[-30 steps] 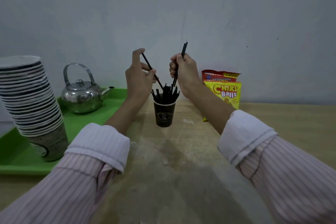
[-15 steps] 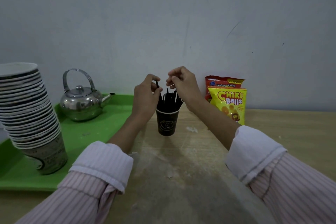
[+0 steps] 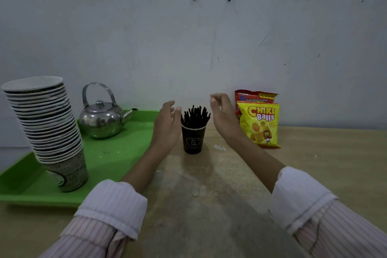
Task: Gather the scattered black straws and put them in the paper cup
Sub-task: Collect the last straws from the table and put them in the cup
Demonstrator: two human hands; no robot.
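While both hands (image 3: 167,128) (image 3: 223,117) flank it empty, the paper cup (image 3: 192,139) holds black straws (image 3: 195,116)

Desk (image 3: 314,163): pale wood-look top, matt, scuffed and dusty-white in middle. Kettle (image 3: 101,120): polished metal, mirror-glossy, with reflections. Tray (image 3: 117,153): green plastic, smooth, slight sheen. Stacked cups (image 3: 48,128): paper, matt, printed sides, white rims. Paper cup (image 3: 192,140): black, matt, pale rim. Black straws (image 3: 195,116): thin, looked plastic, dull. Snack bags (image 3: 259,123): glossy printed foil, crinkled. Sleeves (image 3: 113,209): striped cloth, soft white cuffs. Wall (image 3: 188,37): painted, matt, marked.
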